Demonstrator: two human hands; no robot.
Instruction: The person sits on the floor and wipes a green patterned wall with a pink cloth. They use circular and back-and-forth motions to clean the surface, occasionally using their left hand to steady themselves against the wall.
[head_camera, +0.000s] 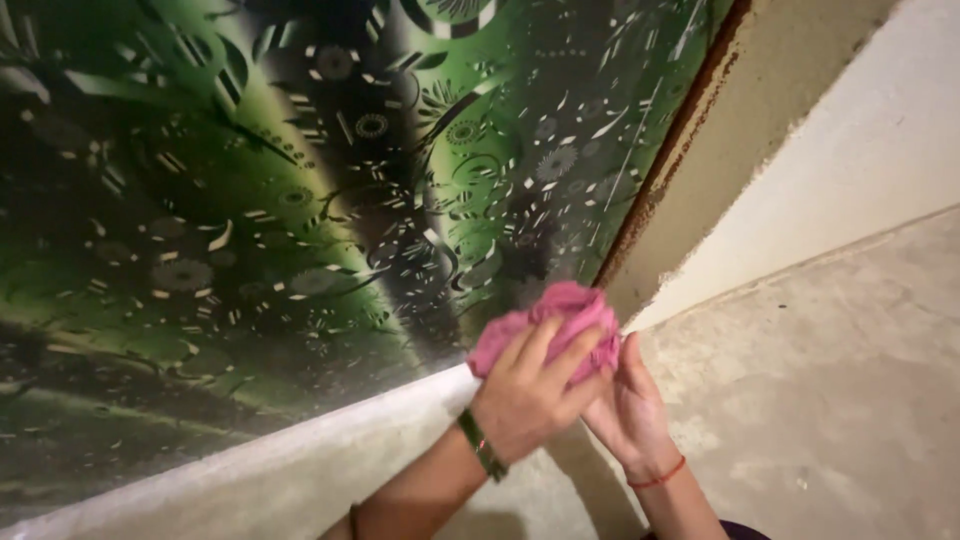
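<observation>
At the lower corner of the patterned panel (300, 200), the fingers (560, 345) of the left hand (525, 395) close over a pink cloth (560, 315), pressing it to the glossy surface just beside the rusty frame edge (660, 190). The right hand (630, 405) lies flat under and behind the cloth, fingers straight, touching it rather than gripping. Wiping appears to be in hand, at the panel's bottom rim; a further stroke would call for steady pressure along the pale ledge (300, 450). The cloth is bunched, soft and crumpled, mostly hidden by the left fingers. Beyond lie a cream wall (860, 150) and concrete floor (830, 400).
</observation>
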